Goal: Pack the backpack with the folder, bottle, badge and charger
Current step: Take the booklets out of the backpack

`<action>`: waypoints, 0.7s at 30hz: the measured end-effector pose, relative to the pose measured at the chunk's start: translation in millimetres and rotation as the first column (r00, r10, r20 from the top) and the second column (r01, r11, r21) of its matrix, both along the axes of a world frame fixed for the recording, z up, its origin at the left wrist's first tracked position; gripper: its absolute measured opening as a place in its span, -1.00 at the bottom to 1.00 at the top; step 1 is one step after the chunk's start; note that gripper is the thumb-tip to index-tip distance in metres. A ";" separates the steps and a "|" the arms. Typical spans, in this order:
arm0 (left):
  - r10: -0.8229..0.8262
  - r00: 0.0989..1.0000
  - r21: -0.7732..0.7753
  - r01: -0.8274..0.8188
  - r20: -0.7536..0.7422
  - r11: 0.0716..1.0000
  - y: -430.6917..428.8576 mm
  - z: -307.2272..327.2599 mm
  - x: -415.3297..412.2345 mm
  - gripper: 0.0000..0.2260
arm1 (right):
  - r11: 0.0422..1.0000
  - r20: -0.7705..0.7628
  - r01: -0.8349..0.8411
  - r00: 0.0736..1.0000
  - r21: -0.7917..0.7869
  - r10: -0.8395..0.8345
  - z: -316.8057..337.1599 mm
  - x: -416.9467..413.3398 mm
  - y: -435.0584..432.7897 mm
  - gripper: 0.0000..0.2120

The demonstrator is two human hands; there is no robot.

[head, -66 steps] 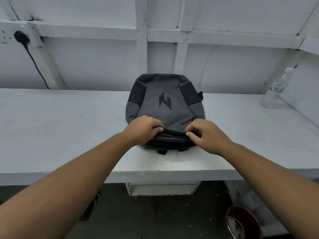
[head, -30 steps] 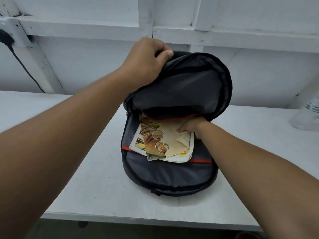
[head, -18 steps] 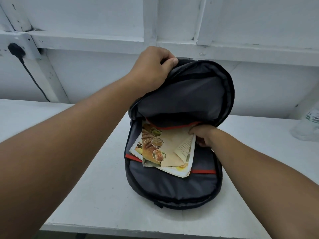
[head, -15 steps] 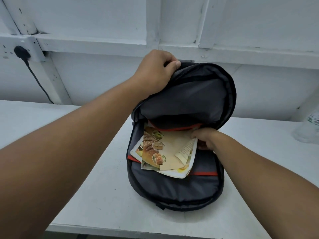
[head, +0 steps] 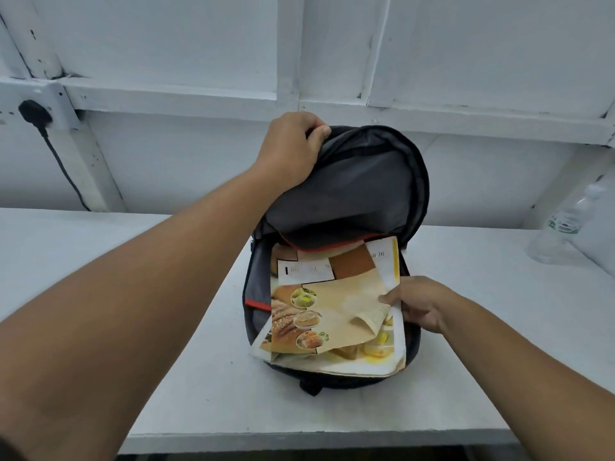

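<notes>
White table [head: 100, 261]: backpack [head: 349, 181] flap in grip of left hand [head: 289, 151], folder [head: 332, 314] edge in pinch of right hand [head: 419, 304].

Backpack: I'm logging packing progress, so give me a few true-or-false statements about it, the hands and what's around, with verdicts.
1. The left hand holds the backpack flap up. True.
2. The bottle is inside the backpack. False: it stands on the table, off to the right.
3. The right hand pinches the papers at their right edge. True.
4. The backpack is zipped shut. False: it lies open, with the papers showing.
5. A plug sits in the wall socket at the left. True.
</notes>
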State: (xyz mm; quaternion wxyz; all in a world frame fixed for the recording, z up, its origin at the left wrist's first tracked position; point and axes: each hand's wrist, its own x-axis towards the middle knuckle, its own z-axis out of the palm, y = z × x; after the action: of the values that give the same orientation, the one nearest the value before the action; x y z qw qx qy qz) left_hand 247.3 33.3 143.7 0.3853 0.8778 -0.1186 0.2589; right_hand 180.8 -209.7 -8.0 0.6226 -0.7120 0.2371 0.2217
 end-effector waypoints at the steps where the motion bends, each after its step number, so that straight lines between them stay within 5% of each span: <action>1: -0.004 1.000 0.004 0.004 0.005 1.000 0.6 -1.6 -0.3 -0.76 | 1.000 0.011 -0.011 1.000 -0.004 0.011 1.9 -11.8 -2.5 -0.73; 7: -0.026 0.999 0.043 0.025 0.024 0.999 3.7 -15.1 -12.7 -0.76 | 0.991 0.085 -0.117 0.989 -0.060 0.122 21.5 -93.3 -10.7 -0.77; 16: 0.109 0.986 0.106 -0.096 -0.126 0.990 3.4 -66.2 -56.7 -0.78 | 0.998 0.435 -0.018 0.899 -0.063 0.044 56.8 -166.7 -38.1 -0.83; 19: 0.095 0.959 0.020 -0.093 -0.266 0.995 0.5 -72.8 -88.3 -0.75 | 0.993 0.535 -0.011 0.842 -0.119 0.073 72.0 -187.8 -51.8 -0.82; 21: 0.085 0.947 -0.186 -0.148 -0.309 0.971 4.4 -68.4 -115.8 -0.74 | 0.990 0.592 0.004 0.802 -0.143 0.082 79.8 -199.4 -61.2 -0.80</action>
State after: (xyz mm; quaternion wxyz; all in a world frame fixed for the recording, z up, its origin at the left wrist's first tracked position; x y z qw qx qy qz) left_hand 131.4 37.6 75.3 0.4721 0.8673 0.0210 0.1563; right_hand -18.6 -270.8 71.8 0.6103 -0.7914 0.0296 -0.0173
